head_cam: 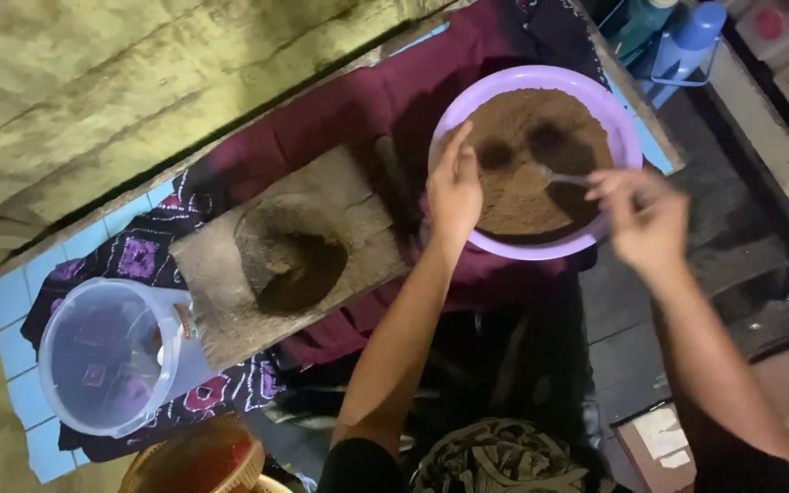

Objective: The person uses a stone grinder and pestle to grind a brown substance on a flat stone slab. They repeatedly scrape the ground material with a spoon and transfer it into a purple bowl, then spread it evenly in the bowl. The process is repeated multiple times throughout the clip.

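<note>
the left hand [454, 187] rests, fingers loosely open, on the near rim of a purple bowl [623, 114] of brown powder [527, 151]; the right hand [643, 215] pinches a spoon [561, 178] dipped into it. beside the bowl sits a stone mortar [289, 256].

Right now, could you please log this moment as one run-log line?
left hand: on purple basin rim | right hand: grip on spoon in brown powder | stone mortar: untouched

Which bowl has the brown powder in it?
The purple bowl, where both hands work. The clear bucket on the other side of the stone mortar holds no powder.
</note>
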